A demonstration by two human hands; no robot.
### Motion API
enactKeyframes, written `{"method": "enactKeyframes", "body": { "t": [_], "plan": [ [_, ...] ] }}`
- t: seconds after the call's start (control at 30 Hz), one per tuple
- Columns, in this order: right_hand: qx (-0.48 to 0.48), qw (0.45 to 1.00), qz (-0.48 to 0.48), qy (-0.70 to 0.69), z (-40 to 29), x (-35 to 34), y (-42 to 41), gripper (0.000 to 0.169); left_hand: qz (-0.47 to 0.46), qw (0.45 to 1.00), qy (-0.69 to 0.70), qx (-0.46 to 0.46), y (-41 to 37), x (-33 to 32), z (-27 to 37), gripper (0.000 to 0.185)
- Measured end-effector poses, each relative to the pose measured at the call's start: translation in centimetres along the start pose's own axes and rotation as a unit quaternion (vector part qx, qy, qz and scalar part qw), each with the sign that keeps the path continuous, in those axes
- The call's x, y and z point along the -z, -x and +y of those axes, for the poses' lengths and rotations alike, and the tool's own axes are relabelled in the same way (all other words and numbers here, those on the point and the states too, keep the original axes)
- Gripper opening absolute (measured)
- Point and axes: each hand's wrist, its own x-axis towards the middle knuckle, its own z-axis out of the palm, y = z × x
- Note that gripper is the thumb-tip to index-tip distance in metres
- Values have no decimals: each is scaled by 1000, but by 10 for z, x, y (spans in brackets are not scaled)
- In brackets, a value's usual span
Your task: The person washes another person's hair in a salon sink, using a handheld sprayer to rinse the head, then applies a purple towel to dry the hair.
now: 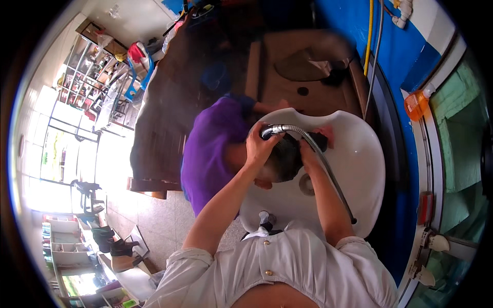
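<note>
A person in a purple top (210, 150) bends face down over a white shampoo basin (358, 154), with dark wet-looking hair (287, 159) inside its rim. My left hand (261, 148) is closed around a black and chrome shower head (269, 131) at the near side of that head. From it a metal hose (321, 154) arches over my right forearm's side and down to a hole in the basin. My right hand (307, 152) is at the other side of the hair, its fingers partly hidden. A drain (307, 184) and a chrome faucet lever (265, 217) show below.
Behind the basin is a brown reclined seat (300, 100), beside a dark brown covered surface (165, 127). An orange pump bottle (416, 103) stands on the right ledge. Yellow and grey hoses run down the blue wall. Shelves (67, 235) and a swivel chair (89, 192) are at left.
</note>
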Motion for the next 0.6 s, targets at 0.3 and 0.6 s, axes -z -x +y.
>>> {"method": "enactKeyframes", "body": {
  "t": [0.3, 0.6],
  "plan": [
    [-15, 996, 3, 89, 11, 12, -10, 28, -17, 1000, 17, 6, 3, 0, 8, 40],
    [112, 987, -37, 110, 10, 11, -28, 23, -3, 999, 31, 15, -1, -2, 7, 38]
  ]
}}
